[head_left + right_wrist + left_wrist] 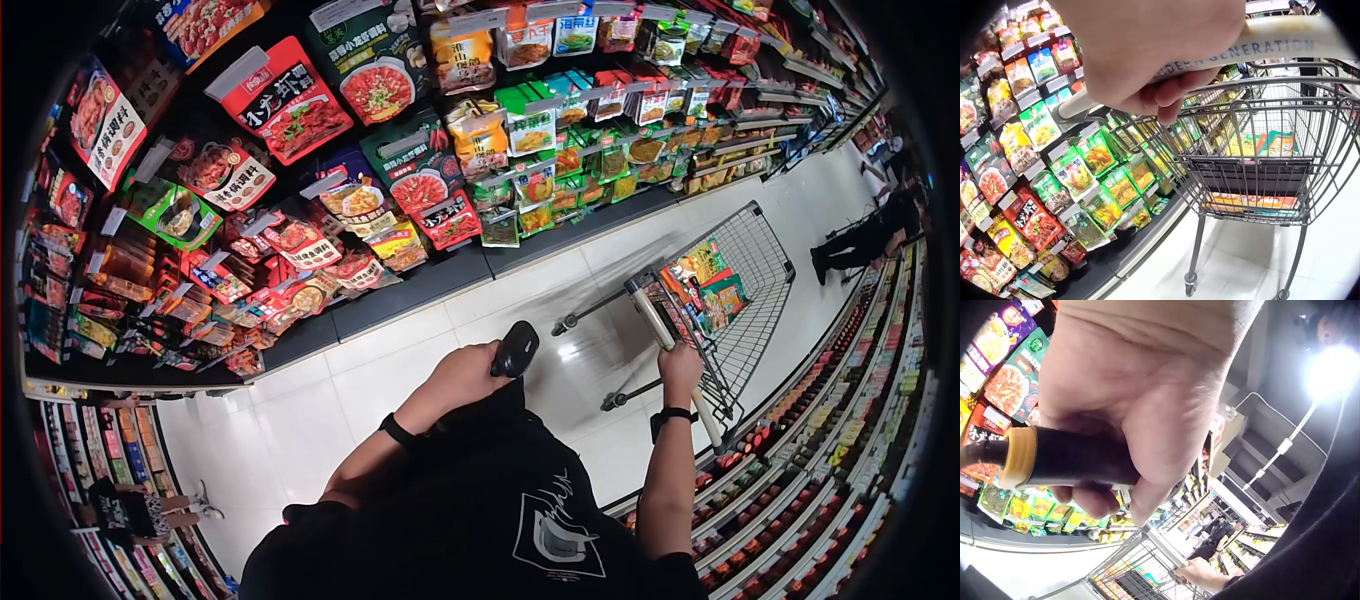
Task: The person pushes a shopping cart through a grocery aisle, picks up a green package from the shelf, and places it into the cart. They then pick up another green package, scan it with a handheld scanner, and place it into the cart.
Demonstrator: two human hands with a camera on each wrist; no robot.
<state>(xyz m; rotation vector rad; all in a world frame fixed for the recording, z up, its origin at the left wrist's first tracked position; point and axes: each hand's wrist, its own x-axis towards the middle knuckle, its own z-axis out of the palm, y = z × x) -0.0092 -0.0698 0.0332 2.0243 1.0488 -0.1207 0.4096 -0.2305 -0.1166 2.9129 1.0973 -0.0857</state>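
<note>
My left hand (460, 375) is wrapped around a black handle-like object (515, 350) in front of my body. The left wrist view shows this object (1082, 459) as a dark cylinder with a yellow band and a narrower dark part beyond it; its exact kind I cannot tell. My right hand (680, 370) grips the pale push bar (648, 312) of a wire shopping cart (765, 265). Up close in the right wrist view, the fingers of the right hand (1160, 50) curl under the lettered bar. Colourful food packets (722, 300) lie inside the cart.
A tall shelf of hanging seasoning packets (295, 100) runs along the left and front, with a dark base ledge (400, 300). Stocked shelves (820, 470) curve along the right. Another person (870, 235) stands farther up the aisle, and one more (150, 510) at lower left.
</note>
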